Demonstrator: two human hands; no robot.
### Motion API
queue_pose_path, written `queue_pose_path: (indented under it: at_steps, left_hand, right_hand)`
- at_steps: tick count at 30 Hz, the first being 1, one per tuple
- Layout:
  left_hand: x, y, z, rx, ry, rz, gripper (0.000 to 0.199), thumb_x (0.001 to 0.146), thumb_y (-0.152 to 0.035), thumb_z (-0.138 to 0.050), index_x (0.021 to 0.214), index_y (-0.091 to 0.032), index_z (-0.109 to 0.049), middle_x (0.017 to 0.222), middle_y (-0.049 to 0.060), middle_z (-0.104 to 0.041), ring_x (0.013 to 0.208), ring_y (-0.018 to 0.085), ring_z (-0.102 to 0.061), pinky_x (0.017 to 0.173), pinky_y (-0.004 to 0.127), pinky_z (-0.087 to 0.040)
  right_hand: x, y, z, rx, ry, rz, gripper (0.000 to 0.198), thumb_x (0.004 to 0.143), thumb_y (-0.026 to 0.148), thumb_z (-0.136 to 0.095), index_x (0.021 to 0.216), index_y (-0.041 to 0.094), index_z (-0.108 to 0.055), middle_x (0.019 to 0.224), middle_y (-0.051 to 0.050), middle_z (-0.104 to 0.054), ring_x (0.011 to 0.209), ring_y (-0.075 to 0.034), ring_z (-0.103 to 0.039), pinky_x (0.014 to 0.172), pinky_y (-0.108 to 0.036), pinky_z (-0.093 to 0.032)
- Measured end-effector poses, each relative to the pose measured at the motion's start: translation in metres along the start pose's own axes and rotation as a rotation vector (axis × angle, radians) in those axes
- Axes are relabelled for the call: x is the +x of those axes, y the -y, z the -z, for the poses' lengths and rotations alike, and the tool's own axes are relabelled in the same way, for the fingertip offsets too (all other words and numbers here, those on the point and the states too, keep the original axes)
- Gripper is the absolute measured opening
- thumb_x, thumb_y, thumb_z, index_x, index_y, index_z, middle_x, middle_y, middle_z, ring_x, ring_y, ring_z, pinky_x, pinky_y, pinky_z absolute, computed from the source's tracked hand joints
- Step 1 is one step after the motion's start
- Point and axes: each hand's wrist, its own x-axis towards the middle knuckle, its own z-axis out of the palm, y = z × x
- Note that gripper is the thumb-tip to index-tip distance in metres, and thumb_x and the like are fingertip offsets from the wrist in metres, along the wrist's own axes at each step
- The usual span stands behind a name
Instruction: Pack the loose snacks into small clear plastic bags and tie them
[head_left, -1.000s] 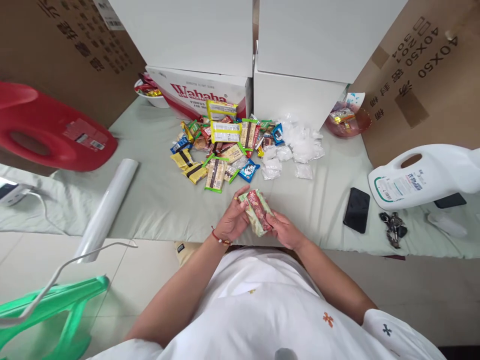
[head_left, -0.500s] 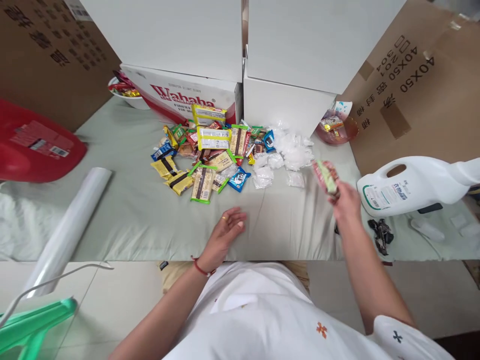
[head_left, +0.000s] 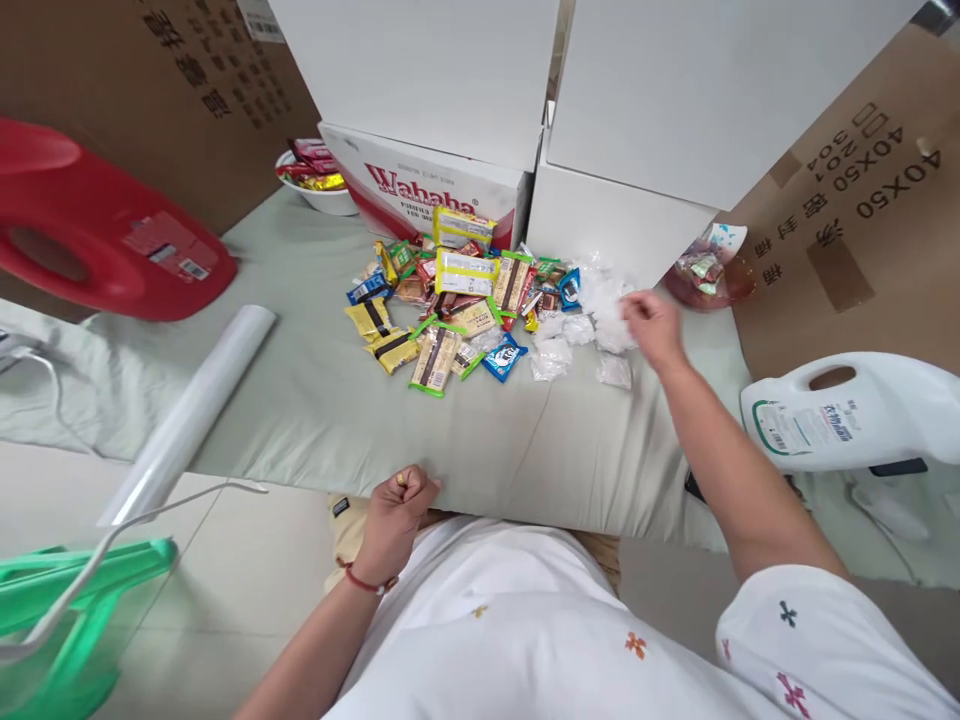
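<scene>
My right hand [head_left: 655,328] is over the right edge of a heap of clear plastic bags [head_left: 600,290], fingers curled together, fingertips partly hidden and a little blurred; I see nothing in it. A flat clear packet [head_left: 614,370] lies just below it. My left hand [head_left: 406,498] rests closed in a loose fist at the table's front edge, with nothing visible in it. Left of the bags is a pile of wrapped snacks, with a yellow-edged packet [head_left: 466,273], a green-edged bar [head_left: 436,357] and a blue packet [head_left: 504,357]. A reddish see-through bowl [head_left: 735,285] holds a snack packet [head_left: 705,270].
A white bowl [head_left: 330,200] of wrapped sweets stands at the back left beside a Wahaha carton [head_left: 420,185]. A red jug [head_left: 112,235] and a plastic roll [head_left: 199,400] lie left. A white detergent bottle [head_left: 855,410] lies right. White boxes [head_left: 622,215] block the back.
My right hand has let go of the pinkish-green snack packet, now seemingly in the reddish bowl, and moved to the plastic bags. My left hand has drawn back and curled up. The view has shifted.
</scene>
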Motion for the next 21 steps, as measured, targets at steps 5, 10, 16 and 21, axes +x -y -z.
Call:
queue_pose_path:
  at_steps: [5,10,16,21]
  left_hand:
    - [0.003,-0.017,-0.012,0.024,0.092,0.023,0.052,0.075,-0.040,-0.078,0.064,-0.023,-0.030,0.056,-0.009,-0.025,0.053,0.007,-0.019,0.049,0.023,-0.018]
    - [-0.001,-0.028,-0.028,-0.024,0.242,-0.027,0.049,0.076,-0.044,-0.081,0.069,-0.021,-0.039,0.062,-0.008,-0.033,0.056,0.007,-0.026,0.051,0.021,-0.026]
    - [0.007,-0.040,-0.070,-0.117,0.431,0.106,0.047,0.080,-0.060,-0.074,0.100,-0.019,-0.066,0.096,0.004,-0.062,0.073,0.011,-0.054,0.052,0.020,-0.036]
    - [0.017,-0.042,-0.101,-0.189,0.493,0.110,0.051,0.068,-0.060,-0.083,0.086,-0.016,-0.065,0.064,-0.003,-0.054,0.054,0.007,-0.042,0.047,0.020,-0.026]
  right_hand:
    - [-0.048,0.017,-0.071,-0.414,0.307,0.098,0.017,0.082,0.020,-0.068,0.096,0.022,-0.078,0.108,-0.008,-0.071,0.100,-0.024,-0.064,0.087,-0.034,-0.049]
    - [-0.090,0.037,-0.065,0.054,-0.167,-0.088,0.018,0.086,0.035,-0.067,0.095,0.021,-0.073,0.086,-0.003,-0.067,0.071,-0.015,-0.057,0.067,-0.029,-0.047]
    - [-0.181,0.081,-0.086,0.819,0.061,-0.589,0.037,0.063,0.044,-0.088,0.084,0.022,-0.068,0.068,0.005,-0.051,0.050,-0.006,-0.033,0.044,-0.022,-0.025]
    - [-0.217,0.086,-0.104,0.771,0.149,-0.675,0.043,0.063,0.050,-0.088,0.088,0.020,-0.070,0.066,0.005,-0.050,0.050,-0.006,-0.031,0.045,-0.022,-0.024]
